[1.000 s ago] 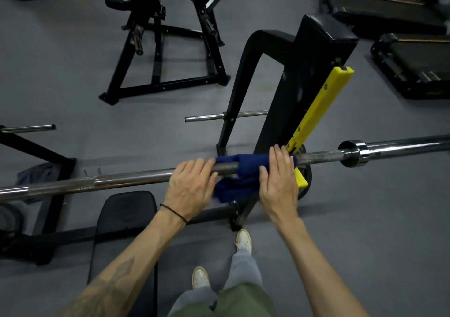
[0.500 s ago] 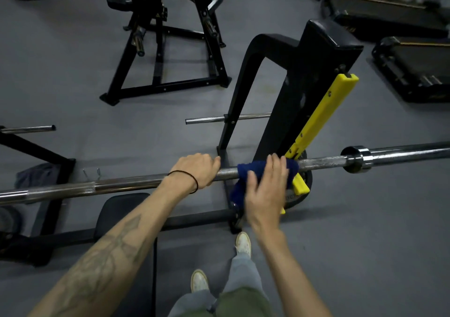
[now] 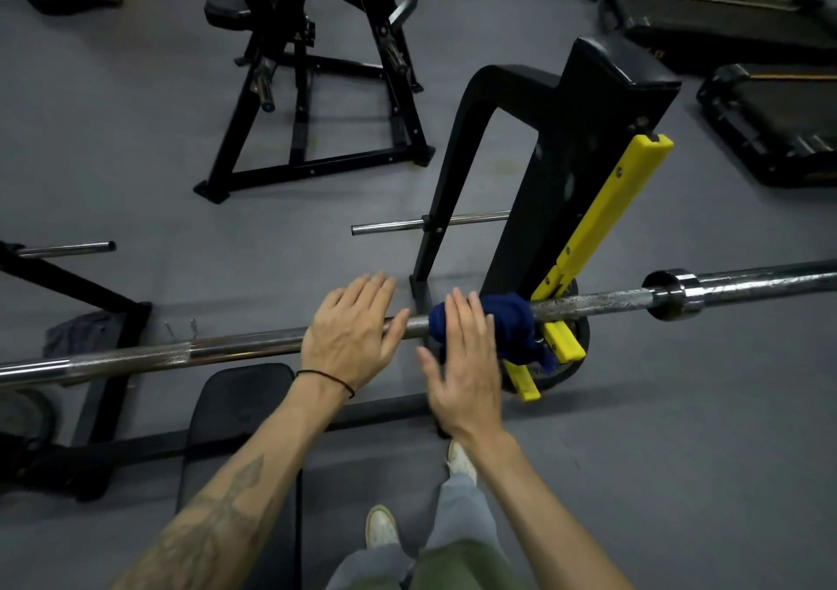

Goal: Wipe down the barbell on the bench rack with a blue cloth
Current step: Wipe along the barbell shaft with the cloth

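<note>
The rack [image 3: 561,173], a black upright with a yellow guard strip, stands just beyond and to the right of the hands, and the bench pad [image 3: 244,408] lies below and to the left of them. Across both runs the barbell [image 3: 226,349], resting in the rack's cradle and passing under both palms, its collar and sleeve reaching well out to the right. The left hand [image 3: 351,333] lies flat on the bar with fingers straight and spread, steadying it and gripping nothing. The right hand [image 3: 466,363] is likewise open, its straight fingers pressing the blue cloth [image 3: 502,322] against the bar just beside the cradle; the cloth is bunched round the bar between the right hand's fingers and the yellow guard, with a tail hanging down on the near side. Judging by where the cloth sits, the wiping is in hand on the stretch next to the right-hand cradle. The long knurled run to the left of the left hand and the sleeve beyond the collar look like work left to do, though the pictures cannot show which parts are already clean.
</note>
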Tool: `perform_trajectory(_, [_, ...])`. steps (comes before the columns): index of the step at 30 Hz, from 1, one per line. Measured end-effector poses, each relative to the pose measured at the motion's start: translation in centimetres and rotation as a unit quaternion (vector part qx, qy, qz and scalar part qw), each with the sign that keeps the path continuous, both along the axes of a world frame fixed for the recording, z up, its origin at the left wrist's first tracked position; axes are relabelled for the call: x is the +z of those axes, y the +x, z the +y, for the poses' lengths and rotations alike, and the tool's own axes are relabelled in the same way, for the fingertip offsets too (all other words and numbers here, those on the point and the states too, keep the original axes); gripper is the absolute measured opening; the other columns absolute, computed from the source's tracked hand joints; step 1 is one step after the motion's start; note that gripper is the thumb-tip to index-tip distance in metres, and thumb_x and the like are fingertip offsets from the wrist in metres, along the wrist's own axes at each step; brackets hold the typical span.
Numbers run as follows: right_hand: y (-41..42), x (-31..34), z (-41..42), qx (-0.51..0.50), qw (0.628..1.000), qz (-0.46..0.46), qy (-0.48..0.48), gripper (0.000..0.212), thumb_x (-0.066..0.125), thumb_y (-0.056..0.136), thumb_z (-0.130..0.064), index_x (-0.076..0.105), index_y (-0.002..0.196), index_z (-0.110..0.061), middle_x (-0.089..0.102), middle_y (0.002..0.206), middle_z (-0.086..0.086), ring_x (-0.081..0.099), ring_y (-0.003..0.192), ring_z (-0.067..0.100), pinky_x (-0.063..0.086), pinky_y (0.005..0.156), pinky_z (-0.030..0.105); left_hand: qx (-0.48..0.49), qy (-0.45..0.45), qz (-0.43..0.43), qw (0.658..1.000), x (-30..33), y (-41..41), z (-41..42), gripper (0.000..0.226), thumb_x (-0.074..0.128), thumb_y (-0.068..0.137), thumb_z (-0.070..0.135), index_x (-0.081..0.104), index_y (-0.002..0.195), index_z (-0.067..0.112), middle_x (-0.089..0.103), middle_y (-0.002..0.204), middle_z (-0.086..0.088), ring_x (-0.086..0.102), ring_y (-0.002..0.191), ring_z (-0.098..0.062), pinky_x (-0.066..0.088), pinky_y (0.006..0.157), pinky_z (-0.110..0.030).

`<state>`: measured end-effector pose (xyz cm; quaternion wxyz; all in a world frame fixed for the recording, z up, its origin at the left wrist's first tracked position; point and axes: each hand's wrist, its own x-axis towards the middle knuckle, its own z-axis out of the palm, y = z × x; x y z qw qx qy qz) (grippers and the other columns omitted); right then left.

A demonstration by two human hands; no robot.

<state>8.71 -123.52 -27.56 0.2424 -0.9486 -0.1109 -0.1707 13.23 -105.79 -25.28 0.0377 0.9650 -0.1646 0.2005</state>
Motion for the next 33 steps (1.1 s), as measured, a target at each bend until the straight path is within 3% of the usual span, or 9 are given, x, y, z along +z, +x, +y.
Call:
perform_trajectory(3, [1.3,-0.1,-5.9,-0.024,0.997,-0.030,-0.063,0.066,0.036,0.107,-0.044,0.030,0.159,-0.005,0.026,0.168,0.010,0.014,0.158,0.021,0.019,0.126,0.050,-0.012,0.011,-0.019,1.000,-0.2,-0.1,0.5,0.059,0.034,0.106,0.048,0.055,0.143,0.006,0.054,0.148,-0.014,0.052,0.136,-0.030,0.041,0.110,-0.045])
perform_trajectory(6, [1.3,0.2,-4.3,-0.168,0.984,-0.005,0.064,0.066,0.032,0.107,-0.046,0.032,0.158,-0.003,0.027,0.167,0.010,0.010,0.158,0.022,0.017,0.126,0.054,0.006,0.013,-0.015,1.000,0.0,-0.1,0.1,0.062,0.032,0.106,0.049,0.052,0.146,0.007,0.050,0.152,-0.014,0.048,0.141,-0.030,0.038,0.113,-0.045])
perform_trajectory(8, [0.4,0.3,-0.3,-0.119,0.988,0.011,0.096,0.072,0.032,0.107,-0.050,0.028,0.159,-0.001,0.022,0.169,0.012,0.007,0.159,0.025,0.011,0.128,0.051,0.013,0.008,-0.019,1.000,0.0,-0.1,-0.1,0.062,0.033,0.106,0.049,0.053,0.145,0.006,0.050,0.152,-0.014,0.048,0.141,-0.030,0.039,0.112,-0.045])
perform_trajectory(12, [0.5,-0.2,-3.8,0.062,0.994,-0.033,-0.089,0.071,0.037,0.106,-0.050,0.029,0.159,-0.003,0.024,0.168,0.012,0.015,0.158,0.025,0.019,0.127,0.046,0.001,0.013,-0.028,1.000,-0.1,-0.2,0.3,0.062,0.033,0.105,0.048,0.051,0.146,0.006,0.049,0.152,-0.015,0.048,0.141,-0.031,0.039,0.112,-0.045])
perform_trajectory(17, [1.1,0.2,-3.3,-0.171,0.984,0.006,0.058,0.072,0.033,0.107,-0.049,0.026,0.159,-0.001,0.021,0.169,0.012,0.007,0.159,0.024,0.017,0.127,0.053,0.008,0.015,-0.020,1.000,-0.1,0.0,0.0,0.061,0.034,0.106,0.048,0.053,0.145,0.006,0.050,0.152,-0.015,0.049,0.140,-0.031,0.040,0.111,-0.046])
perform_trajectory(22, [0.1,-0.3,-2.0,0.072,0.995,-0.027,-0.071,0.073,0.039,0.106,-0.050,0.026,0.159,-0.001,0.021,0.169,0.013,0.013,0.158,0.027,0.020,0.127,0.048,0.001,0.025,-0.030,0.999,-0.2,-0.1,0.2,0.060,0.033,0.106,0.047,0.052,0.145,0.005,0.051,0.151,-0.015,0.049,0.139,-0.031,0.041,0.110,-0.046])
perform_trajectory(24, [1.3,-0.2,-6.0,0.037,0.993,-0.043,-0.105,0.068,0.039,0.107,-0.045,0.028,0.159,-0.002,0.023,0.168,0.012,0.015,0.158,0.024,0.024,0.125,0.049,0.003,0.025,-0.031,0.999,-0.1,0.1,0.2,0.062,0.031,0.106,0.048,0.051,0.146,0.005,0.050,0.151,-0.016,0.048,0.140,-0.032,0.039,0.111,-0.046])
perform_trajectory(28, [0.9,0.3,-3.6,-0.154,0.986,0.000,0.063,0.071,0.031,0.107,-0.050,0.027,0.159,-0.002,0.022,0.169,0.011,0.008,0.159,0.024,0.017,0.127,0.052,0.008,0.023,-0.039,0.999,-0.3,0.2,-0.1,0.060,0.033,0.107,0.047,0.053,0.145,0.005,0.051,0.151,-0.016,0.049,0.140,-0.032,0.041,0.110,-0.046])
perform_trajectory(33, [0.3,-0.1,-2.3,0.051,0.996,-0.022,-0.065,0.073,0.040,0.106,-0.048,0.025,0.160,-0.001,0.019,0.169,0.013,0.010,0.159,0.026,0.016,0.128,0.047,0.002,0.025,-0.038,0.999,-0.4,0.2,0.2,0.061,0.030,0.108,0.047,0.051,0.147,0.005,0.049,0.153,-0.016,0.048,0.141,-0.032,0.039,0.111,-0.046])
